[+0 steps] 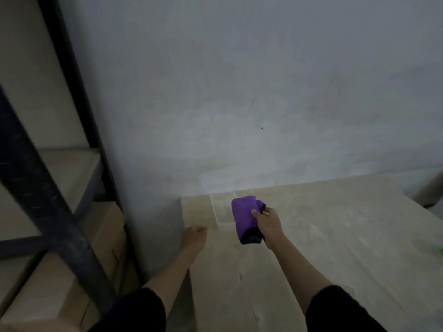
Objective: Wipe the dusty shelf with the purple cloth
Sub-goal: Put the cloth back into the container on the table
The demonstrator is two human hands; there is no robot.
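Grey plaster wall (pixel 239 92) fills most of the view, dim and a little scuffed, and below it lies the pale wooden shelf (pixel 323 236), its top filmed with dust. Near the back left corner of that surface the purple cloth (pixel 244 214) is folded into a thick pad with a dark edge showing at its near end, and the right hand (pixel 268 224) grasps it from the right side, thumb over the top, pressing it down onto the board. Just left of the cloth a cleaner, lighter strip (pixel 223 209) runs from the wall edge forward (the only streak of its kind visible). The left hand (pixel 194 238) rests at the shelf's left edge, fingers curled over the side; whether they clasp the edge or merely lean on it I cannot tell. Both forearms emerge from dark sleeves. To the left stands a dark metal rack (pixel 48 200) with cardboard boxes (pixel 60 283) stacked under its lower beams.
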